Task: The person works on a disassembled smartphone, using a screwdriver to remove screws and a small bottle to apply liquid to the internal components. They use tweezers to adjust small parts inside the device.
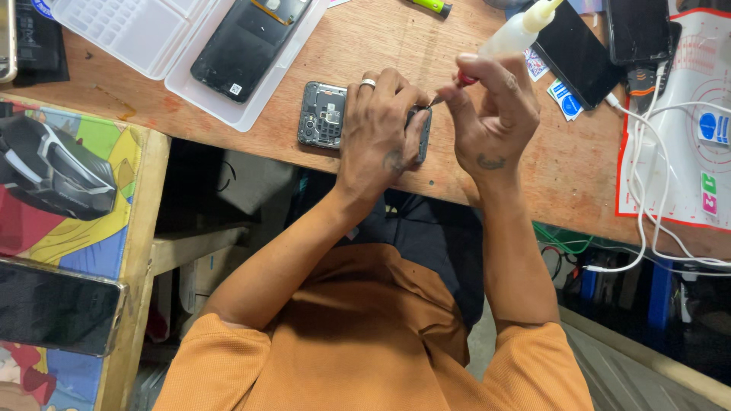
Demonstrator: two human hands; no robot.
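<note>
Left hand is pressing down on opened dark grey smartphone with exposed internals, gripping its right end, holding it flat on worn wooden surface. Right hand is pinching red-handled screwdriver, tip touching phone's right edge. White plastic squeeze bottle is lying just beyond right hand.
</note>
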